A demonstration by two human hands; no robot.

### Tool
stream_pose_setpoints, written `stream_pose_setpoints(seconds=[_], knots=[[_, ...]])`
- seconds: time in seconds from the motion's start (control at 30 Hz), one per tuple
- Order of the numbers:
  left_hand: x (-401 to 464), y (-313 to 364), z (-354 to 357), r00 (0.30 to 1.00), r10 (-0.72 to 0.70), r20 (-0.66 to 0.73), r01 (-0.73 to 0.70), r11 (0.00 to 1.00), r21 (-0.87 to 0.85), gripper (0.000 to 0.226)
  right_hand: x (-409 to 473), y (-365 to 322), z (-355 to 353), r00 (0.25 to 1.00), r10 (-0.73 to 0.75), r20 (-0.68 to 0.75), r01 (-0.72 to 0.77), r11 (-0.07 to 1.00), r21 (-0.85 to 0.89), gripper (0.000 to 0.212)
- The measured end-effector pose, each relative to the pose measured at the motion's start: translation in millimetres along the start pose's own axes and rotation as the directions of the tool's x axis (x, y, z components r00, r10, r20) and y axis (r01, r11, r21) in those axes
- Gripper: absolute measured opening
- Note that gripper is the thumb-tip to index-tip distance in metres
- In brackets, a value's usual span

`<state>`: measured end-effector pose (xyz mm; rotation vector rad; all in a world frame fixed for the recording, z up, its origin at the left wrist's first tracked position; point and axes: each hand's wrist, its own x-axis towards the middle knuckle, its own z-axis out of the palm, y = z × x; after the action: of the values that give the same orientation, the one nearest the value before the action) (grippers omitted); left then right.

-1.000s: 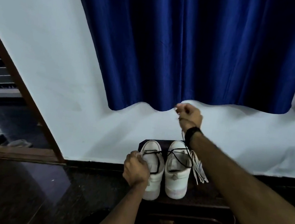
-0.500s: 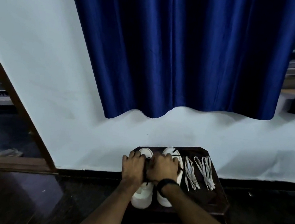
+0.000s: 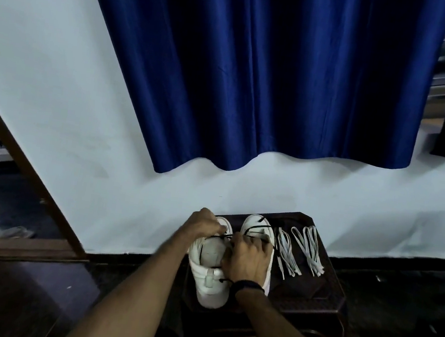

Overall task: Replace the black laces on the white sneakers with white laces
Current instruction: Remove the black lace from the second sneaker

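Two white sneakers [image 3: 207,277] stand side by side on dark worktop [image 3: 321,293], w/ black laces [image 3: 257,226] partly in. Left hand [image 3: 203,224] grips far end of left sneaker; right hand [image 3: 247,260] pinches a black lace at its tongue. White laces [image 3: 297,249] lie just right of sneakers.

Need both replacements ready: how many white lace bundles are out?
2, side by side on the dark stool right of the sneakers: one bundle beside the right sneaker, the other farther right.
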<state>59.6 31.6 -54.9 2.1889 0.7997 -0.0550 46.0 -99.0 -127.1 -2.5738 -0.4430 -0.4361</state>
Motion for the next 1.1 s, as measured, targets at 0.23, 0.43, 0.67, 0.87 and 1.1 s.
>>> stream_pose_setpoints(seconds=[0.23,0.43,0.67,0.87,1.1], knots=[[-17.0,50.4,-55.9,0.984,0.077,-0.158,-0.175,0.509,-0.843,0.019,0.8,0.1,-2.0,1.000,0.022,-0.018,-0.022,1.000,-0.016,0.017],[-29.9,57.7,-128.6,0.894,-0.005,-0.448,-0.441,0.166,-0.882,0.024,-0.5,-1.8,-2.7,0.999,0.026,-0.034,-0.026,1.000,-0.015,0.015],[-25.6,6.3,-110.8,0.780,-0.214,-0.588,0.022,0.948,-0.316,0.038,-1.2,-2.2,1.6,0.999,0.045,-0.001,-0.045,0.999,-0.008,0.017],[-0.2,-34.5,-42.2,0.901,0.167,-0.400,0.005,0.919,0.394,0.062,-0.6,-2.4,3.4,0.999,0.036,-0.020,-0.036,0.999,-0.011,0.017],[25.8,-29.3,14.0,0.870,0.465,0.165,-0.491,0.777,0.394,0.027,0.1,0.9,7.9,0.999,0.020,-0.027,-0.021,1.000,-0.009,0.015]])
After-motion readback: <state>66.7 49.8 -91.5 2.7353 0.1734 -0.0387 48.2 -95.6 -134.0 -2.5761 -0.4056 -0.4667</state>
